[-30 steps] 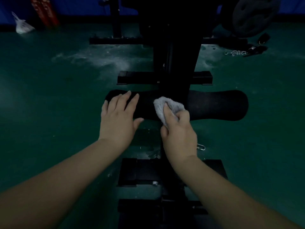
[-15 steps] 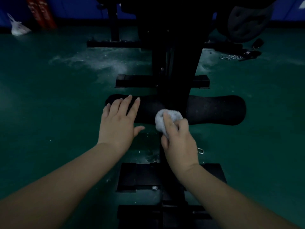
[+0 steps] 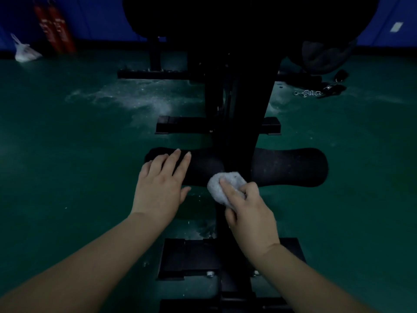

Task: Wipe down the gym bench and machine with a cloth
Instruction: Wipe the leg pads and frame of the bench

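A black gym machine stands before me, with a central upright post [image 3: 239, 109] and a black foam roller pad [image 3: 291, 167] running crosswise. My left hand [image 3: 161, 185] rests flat on the roller's left half, fingers straight. My right hand [image 3: 249, 211] grips a balled grey cloth [image 3: 222, 186] and presses it against the roller's front, just left of the post.
Black base plates [image 3: 191, 258] and crossbars [image 3: 180, 124] of the frame lie on the green floor [image 3: 67, 154], which has white dust patches. A chain with straps [image 3: 316, 92] lies far right. A white bag [image 3: 23, 53] and red cylinders [image 3: 54, 30] stand far left.
My right hand has slid the cloth down and slightly left on the roller, from its top toward its front edge. The left hand has stayed on the roller. My view tilted upward.
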Demonstrator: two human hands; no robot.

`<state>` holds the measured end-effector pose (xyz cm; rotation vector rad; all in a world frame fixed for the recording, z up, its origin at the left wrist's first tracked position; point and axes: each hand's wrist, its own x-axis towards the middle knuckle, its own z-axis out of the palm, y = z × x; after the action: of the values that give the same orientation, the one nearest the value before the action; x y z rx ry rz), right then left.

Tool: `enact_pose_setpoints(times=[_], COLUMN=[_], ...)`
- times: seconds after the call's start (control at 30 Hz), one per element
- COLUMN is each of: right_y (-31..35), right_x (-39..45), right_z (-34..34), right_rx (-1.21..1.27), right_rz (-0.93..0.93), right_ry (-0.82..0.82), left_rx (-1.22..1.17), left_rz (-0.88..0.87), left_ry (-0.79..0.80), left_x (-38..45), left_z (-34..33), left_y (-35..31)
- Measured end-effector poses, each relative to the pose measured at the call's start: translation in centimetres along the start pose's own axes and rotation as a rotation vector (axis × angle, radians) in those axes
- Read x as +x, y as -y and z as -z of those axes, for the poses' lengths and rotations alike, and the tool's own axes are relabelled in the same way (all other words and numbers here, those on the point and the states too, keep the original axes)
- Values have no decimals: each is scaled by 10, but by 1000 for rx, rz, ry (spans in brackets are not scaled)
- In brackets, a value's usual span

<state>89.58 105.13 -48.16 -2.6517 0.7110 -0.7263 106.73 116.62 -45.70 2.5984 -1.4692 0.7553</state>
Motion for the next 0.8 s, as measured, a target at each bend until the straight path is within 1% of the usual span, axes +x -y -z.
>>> enact_pose_setpoints(times=[0.1,0.23,0.53,0.6,0.63,0.7,0.8], right_y=[-8,-4,9,13,17,25,45], right_x=[-6,0,20,27,33,51,83], right_z=[13,39,83,102,113,140,186], right_rx=[-4,17,51,74,95,154,262], right_rz=[-17,-9,4,46,70,114,182], right_ry=[74,28,41,-32,-95,-251,-486], left_rx=[-47,-127,-269,-277,-281,-305,-427], left_rz=[14,57,137,145,154,172,184], left_ry=[13,58,203,193,176,106,10], left_x=[5,18,31,37,42,55,77], left_z=[7,21,56,66,72,85,114], left_y=[2,4,0,0,0,0,-4])
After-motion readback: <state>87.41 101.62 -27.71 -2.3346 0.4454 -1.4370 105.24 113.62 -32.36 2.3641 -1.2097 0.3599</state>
